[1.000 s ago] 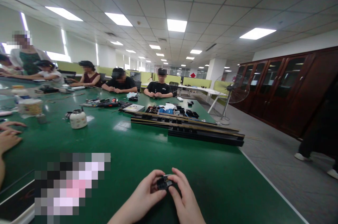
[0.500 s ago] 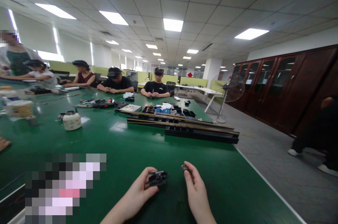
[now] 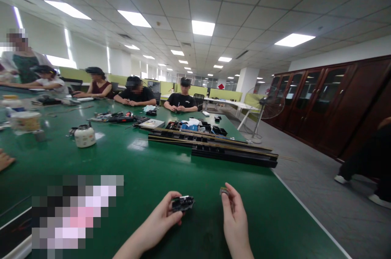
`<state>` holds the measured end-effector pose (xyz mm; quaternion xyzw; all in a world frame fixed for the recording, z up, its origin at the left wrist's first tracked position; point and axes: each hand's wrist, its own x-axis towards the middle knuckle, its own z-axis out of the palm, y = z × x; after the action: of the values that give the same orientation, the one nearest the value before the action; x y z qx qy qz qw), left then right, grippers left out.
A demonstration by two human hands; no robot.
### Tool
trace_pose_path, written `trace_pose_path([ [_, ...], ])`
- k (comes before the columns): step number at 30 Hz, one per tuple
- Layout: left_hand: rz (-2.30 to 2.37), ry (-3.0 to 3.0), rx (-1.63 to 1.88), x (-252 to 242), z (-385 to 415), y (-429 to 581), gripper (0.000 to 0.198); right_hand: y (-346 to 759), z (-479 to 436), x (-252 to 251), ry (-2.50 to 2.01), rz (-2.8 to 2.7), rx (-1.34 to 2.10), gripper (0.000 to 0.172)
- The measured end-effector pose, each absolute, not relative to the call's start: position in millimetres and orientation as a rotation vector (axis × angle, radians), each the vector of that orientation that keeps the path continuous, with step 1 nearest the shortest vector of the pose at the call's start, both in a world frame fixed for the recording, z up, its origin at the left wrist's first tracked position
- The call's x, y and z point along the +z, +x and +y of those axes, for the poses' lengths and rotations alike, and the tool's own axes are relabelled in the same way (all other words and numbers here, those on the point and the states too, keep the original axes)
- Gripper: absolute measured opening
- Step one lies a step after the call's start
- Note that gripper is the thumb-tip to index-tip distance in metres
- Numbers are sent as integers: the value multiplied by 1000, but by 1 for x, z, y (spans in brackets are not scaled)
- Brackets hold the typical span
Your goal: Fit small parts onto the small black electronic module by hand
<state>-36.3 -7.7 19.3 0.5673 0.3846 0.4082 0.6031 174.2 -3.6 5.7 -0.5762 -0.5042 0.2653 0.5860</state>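
Fingers and thumb of my left hand [image 3: 166, 217] are closed round a small black plastic part [image 3: 183, 203] with a shiny, uneven top; its exact kind is too small to tell. To the right of it, my right hand [image 3: 235, 214] pinches a small grey piece [image 3: 224, 190] with a yellowish edge between thumb and fingertips. A gap separates the two hands, and both are held above the green table [image 3: 152, 185] near its front edge.
Long black rails [image 3: 233, 157] with thin brass-coloured rods lie ahead. Behind them are trays of small parts [image 3: 195, 125]. A white jar [image 3: 84, 136] stands left, near several tools [image 3: 122, 118]. Another person's hand [image 3: 6, 160] rests at the left edge; several people sit across the table.
My right hand has moved right with the grey piece, widening the gap between my hands. My left hand keeps the black part, turned slightly.
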Motion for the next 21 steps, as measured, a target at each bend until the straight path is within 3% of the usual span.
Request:
trace_pose_path([
  [12, 871, 1337, 893, 11, -7, -33, 32, 143, -21, 9, -1177, -1646, 590, 11],
  [21, 819, 1320, 883, 13, -10, -30, 31, 141, -19, 5, -1132, -1798, 581, 16],
])
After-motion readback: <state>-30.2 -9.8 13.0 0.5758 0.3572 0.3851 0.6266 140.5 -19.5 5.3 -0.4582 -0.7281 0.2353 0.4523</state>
